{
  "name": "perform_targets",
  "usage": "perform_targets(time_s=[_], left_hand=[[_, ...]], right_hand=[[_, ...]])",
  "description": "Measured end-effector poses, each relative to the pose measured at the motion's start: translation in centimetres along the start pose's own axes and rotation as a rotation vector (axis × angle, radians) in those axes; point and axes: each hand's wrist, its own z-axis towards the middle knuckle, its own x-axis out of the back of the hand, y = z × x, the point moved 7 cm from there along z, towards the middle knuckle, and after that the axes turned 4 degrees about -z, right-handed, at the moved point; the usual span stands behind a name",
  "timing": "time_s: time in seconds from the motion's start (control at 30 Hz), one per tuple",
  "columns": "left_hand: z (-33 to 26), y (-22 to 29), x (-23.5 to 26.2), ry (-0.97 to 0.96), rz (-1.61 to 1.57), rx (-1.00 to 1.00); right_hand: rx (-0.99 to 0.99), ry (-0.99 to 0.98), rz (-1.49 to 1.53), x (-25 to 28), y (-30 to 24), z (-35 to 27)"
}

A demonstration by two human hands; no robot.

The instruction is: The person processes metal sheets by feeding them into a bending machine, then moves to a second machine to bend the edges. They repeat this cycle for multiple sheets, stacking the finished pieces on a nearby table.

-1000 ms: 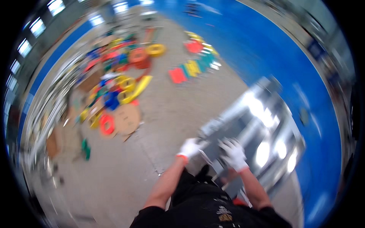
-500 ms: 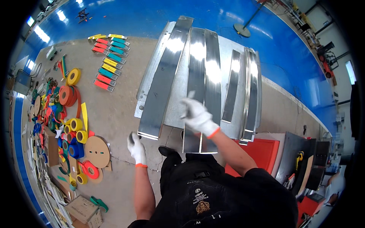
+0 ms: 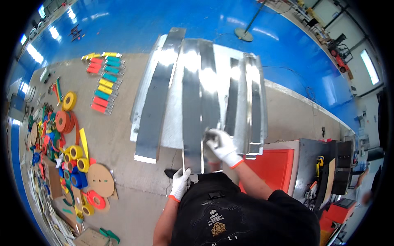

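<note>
Long flat bars of shiny metal lie lengthwise over a pale metal table [image 3: 172,123]. My left hand [image 3: 180,184], in a white glove with an orange cuff, is closed at the near left corner of a middle metal bar [image 3: 191,106]. The bar's near end juts past the table toward my body. My right hand [image 3: 223,147], gloved the same way, is above the near part of the neighbouring bar [image 3: 210,90]. Its fingers are curled together, and whatever they may hold is hidden. Another wide bar [image 3: 158,98] lies slanted on the left.
A short narrow bar [image 3: 232,98] and stacked bars [image 3: 254,106] lie on the right. A red cabinet [image 3: 271,168] stands close to my right arm. On the floor at left are coloured tape rolls [image 3: 65,121], a cardboard disc [image 3: 100,180] and rows of coloured strips [image 3: 105,83].
My left hand has moved right, from beside the left bar to the middle bar's near end. My right hand has come nearer my body. The whole view has shifted.
</note>
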Motion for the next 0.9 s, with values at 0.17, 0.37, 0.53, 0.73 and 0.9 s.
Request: perform_targets(time_s=[0.17, 0.37, 0.53, 0.73, 0.9], left_hand=[[0.3, -2.2, -1.5, 0.179, -0.330, 0.026], [4.2, -7.2, -1.2, 0.110, -0.507, -0.020], [-0.7, -2.5, -8.6, 0.130, -0.287, 0.122], [1.6, -4.6, -6.2, 0.184, -0.316, 0.169], [1.5, -3.7, -5.5, 0.244, -0.227, -0.099]], right_hand=[[0.113, -0.312, -0.198, -1.5, -1.4, 1.7], [0.388, -0.184, -0.244, -2.8, -0.8, 0.9], [-0.038, -0.405, 0.255, -1.2, 1.7, 2.9], [0.050, -0.202, 0.303, 1.7, 6.4, 3.1], [-0.412, -0.036, 0.905, -0.1, 10.3, 3.3]])
